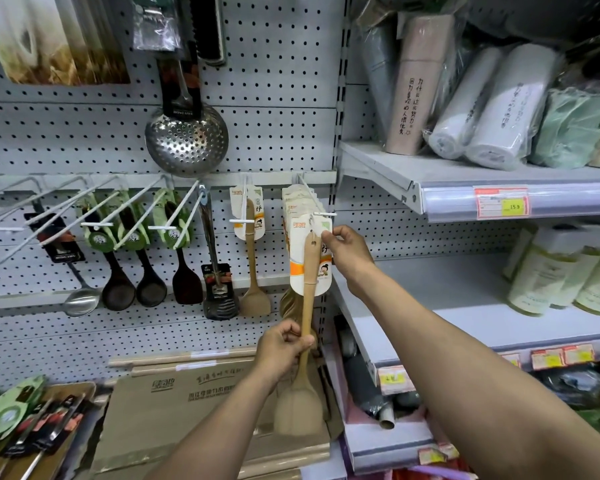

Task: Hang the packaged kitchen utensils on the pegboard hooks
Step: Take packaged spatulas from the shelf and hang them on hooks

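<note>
**Wooden spatula held up to the pegboard hook**

The left hand (284, 344) was curled around the handle of a wooden spatula (307, 306), gripping it about halfway down, with the blade hanging below over a cardboard box (187, 403). The right hand (347, 251) pinched the upper right edge of the spatula's white and orange card (309, 258) between thumb and fingers. The card's top sat just at the tip of a white hook (321, 213) on the pegboard (274, 81); whether the hook had passed through the card's hole could not be told.

Behind that card, more of the same packs (293, 202) hung on the hook. Just left of the hook, a single carded wooden spatula (252, 258) hung on its own peg. Further left of the hook hung dark wooden spoons (134, 271) with green cards, and above them a steel skimmer (186, 140). Right of the hook stood a shelf (465, 174) carrying wrapped rolls (492, 109).
</note>
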Demonstrator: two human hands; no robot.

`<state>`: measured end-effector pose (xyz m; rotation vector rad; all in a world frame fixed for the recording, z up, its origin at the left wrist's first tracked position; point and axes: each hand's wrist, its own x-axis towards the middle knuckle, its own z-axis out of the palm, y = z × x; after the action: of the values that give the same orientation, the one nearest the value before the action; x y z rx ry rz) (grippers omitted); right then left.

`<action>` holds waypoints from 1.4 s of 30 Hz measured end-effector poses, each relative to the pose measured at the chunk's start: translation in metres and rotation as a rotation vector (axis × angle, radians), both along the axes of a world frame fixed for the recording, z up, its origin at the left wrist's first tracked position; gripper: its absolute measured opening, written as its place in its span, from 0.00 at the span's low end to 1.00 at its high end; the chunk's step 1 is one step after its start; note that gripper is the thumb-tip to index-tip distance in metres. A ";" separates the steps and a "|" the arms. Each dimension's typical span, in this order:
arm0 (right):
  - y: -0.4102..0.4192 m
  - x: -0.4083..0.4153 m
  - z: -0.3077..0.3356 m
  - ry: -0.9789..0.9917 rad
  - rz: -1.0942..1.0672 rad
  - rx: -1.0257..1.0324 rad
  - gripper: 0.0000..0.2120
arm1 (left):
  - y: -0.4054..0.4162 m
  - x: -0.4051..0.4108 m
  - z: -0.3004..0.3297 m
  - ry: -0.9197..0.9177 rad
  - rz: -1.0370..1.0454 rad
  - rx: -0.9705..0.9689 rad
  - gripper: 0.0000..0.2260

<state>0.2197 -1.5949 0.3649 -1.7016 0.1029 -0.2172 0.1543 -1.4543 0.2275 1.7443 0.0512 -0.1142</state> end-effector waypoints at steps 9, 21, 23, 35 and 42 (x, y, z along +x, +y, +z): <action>0.003 0.029 0.005 -0.042 0.046 -0.066 0.07 | -0.002 0.046 0.002 0.042 0.004 0.111 0.10; -0.009 0.039 -0.004 -0.067 0.084 -0.137 0.06 | -0.014 0.076 -0.009 0.078 0.045 0.173 0.11; -0.010 0.037 -0.004 -0.058 0.085 -0.148 0.06 | -0.015 0.074 -0.008 0.066 0.041 0.197 0.08; -0.017 -0.019 -0.006 0.202 0.164 -0.728 0.23 | 0.001 0.021 0.057 -0.042 0.059 0.410 0.19; 0.001 -0.064 0.019 0.004 0.260 -1.193 0.23 | 0.056 -0.034 0.124 -0.251 0.094 0.817 0.24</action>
<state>0.1555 -1.5938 0.3837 -2.8705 -0.3107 -0.0658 0.1203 -1.3980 0.3519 2.5532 -0.0077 0.2288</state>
